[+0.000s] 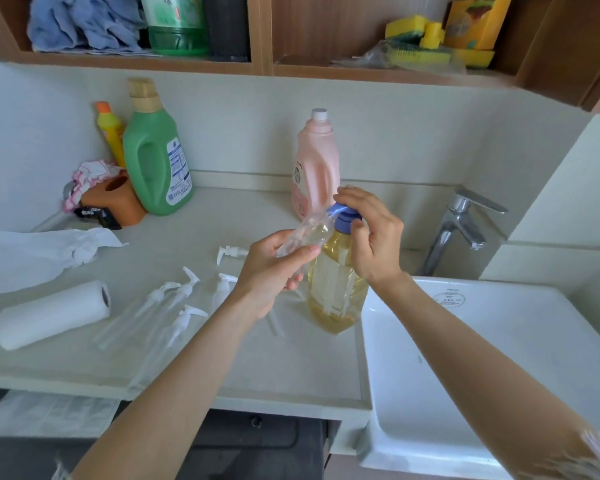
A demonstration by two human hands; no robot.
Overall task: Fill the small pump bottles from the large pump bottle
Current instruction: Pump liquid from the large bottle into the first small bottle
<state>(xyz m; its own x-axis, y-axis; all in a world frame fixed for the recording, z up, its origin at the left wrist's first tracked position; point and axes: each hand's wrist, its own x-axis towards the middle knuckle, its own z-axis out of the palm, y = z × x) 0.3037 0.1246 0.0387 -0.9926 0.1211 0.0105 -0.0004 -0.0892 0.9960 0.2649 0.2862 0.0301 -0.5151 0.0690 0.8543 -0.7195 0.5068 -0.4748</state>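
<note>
Nearest, a clear small bottle (305, 237) is gripped, tilted, by the curled fingers of the left hand (274, 271), its mouth held at the blue nozzle. The pump head (343, 214) of the large bottle (333, 292), stood on the counter (222, 358) beside the sink (499, 341), is pressed by the right hand (371, 237), fingers bent over it. Farther back, a pink bottle (314, 164) is seen.

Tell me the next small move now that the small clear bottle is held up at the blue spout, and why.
Probably press the blue pump head down. The left hand holds the small clear plastic bottle tilted with its mouth at the spout, the right hand rests on the pump of the large bottle of yellow liquid, and the small bottle looks nearly empty.
</note>
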